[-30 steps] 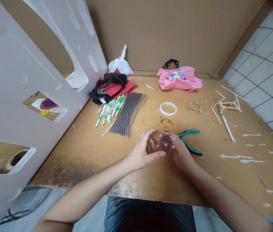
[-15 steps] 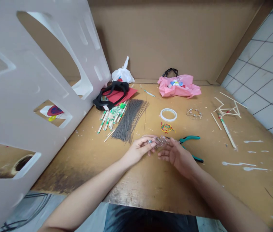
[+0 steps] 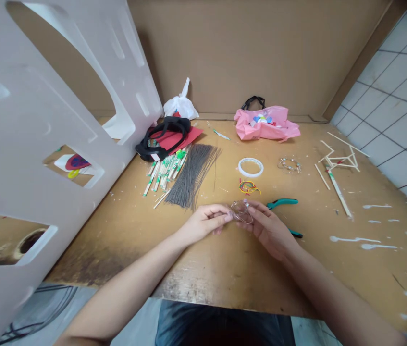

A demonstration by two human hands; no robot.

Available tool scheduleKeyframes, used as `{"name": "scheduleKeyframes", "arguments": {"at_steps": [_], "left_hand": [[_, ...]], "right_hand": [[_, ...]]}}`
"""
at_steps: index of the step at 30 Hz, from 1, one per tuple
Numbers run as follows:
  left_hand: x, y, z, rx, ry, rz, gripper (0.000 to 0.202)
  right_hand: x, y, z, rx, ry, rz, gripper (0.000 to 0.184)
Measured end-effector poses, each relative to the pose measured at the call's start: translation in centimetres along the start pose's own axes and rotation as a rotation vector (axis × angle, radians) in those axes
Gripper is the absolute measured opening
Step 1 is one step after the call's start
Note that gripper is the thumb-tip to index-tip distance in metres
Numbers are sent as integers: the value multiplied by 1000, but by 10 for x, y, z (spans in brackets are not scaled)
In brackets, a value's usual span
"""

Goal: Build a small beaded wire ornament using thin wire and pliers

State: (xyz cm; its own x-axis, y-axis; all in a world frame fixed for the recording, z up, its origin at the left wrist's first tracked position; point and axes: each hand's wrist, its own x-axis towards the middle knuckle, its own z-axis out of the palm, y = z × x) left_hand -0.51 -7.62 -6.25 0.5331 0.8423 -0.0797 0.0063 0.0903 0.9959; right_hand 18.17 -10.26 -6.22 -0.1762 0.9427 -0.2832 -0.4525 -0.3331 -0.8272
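Observation:
Between my hands, just above the table, is a thin looped wire piece with small beads [image 3: 241,210], looking like a bracelet. My left hand [image 3: 208,221] pinches its left side between thumb and fingers. My right hand [image 3: 268,228] grips its right side near a bead, fingers curled beneath. Partly hidden behind my right hand lie teal-handled pliers [image 3: 285,203]; their jaws are out of sight. Beyond my hands is a tangle of red, yellow and green strings [image 3: 249,187]. A similar beaded wire ring [image 3: 289,165] rests farther right.
A white tape roll [image 3: 251,167] lies mid-table. To the left are a bundle of dark wires [image 3: 191,178], wrapped chopsticks [image 3: 167,173] and a black head strap [image 3: 163,139]. A pink bag [image 3: 266,124] stands at the back. Joined sticks [image 3: 343,161] lie right; a white plastic panel [image 3: 80,202] rises left.
My right hand has closed from loosely spread fingers onto the beaded wire piece, which is turned and now shows a wider loop. My left hand keeps its pinch.

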Motion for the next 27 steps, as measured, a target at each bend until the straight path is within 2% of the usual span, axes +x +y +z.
{"name": "scheduleKeyframes", "arguments": {"at_steps": [4,8,10,13,17,21,27], "left_hand": [[-2,5,1,184,-81,135,28],[-5,7,1,596,-91,503,22],[-6,6,0,844,-58,630,23],[-7,4,-1,1116,20,662,25],[-7,3,1,1229,100,673,26],[-9,2,4,1236,101,705,26],[-8,-1,6,1317,104,717,25]], "right_hand": [[-1,0,0,-21,23,-50,23],[-1,0,-2,-117,64,-74,26],[0,-1,-3,-120,80,-75,29],[1,-1,-4,-74,119,-46,30],[1,0,-5,-113,233,-109,25],[-1,1,-4,-159,131,-32,25],[0,-2,-5,47,27,118,20]]}}
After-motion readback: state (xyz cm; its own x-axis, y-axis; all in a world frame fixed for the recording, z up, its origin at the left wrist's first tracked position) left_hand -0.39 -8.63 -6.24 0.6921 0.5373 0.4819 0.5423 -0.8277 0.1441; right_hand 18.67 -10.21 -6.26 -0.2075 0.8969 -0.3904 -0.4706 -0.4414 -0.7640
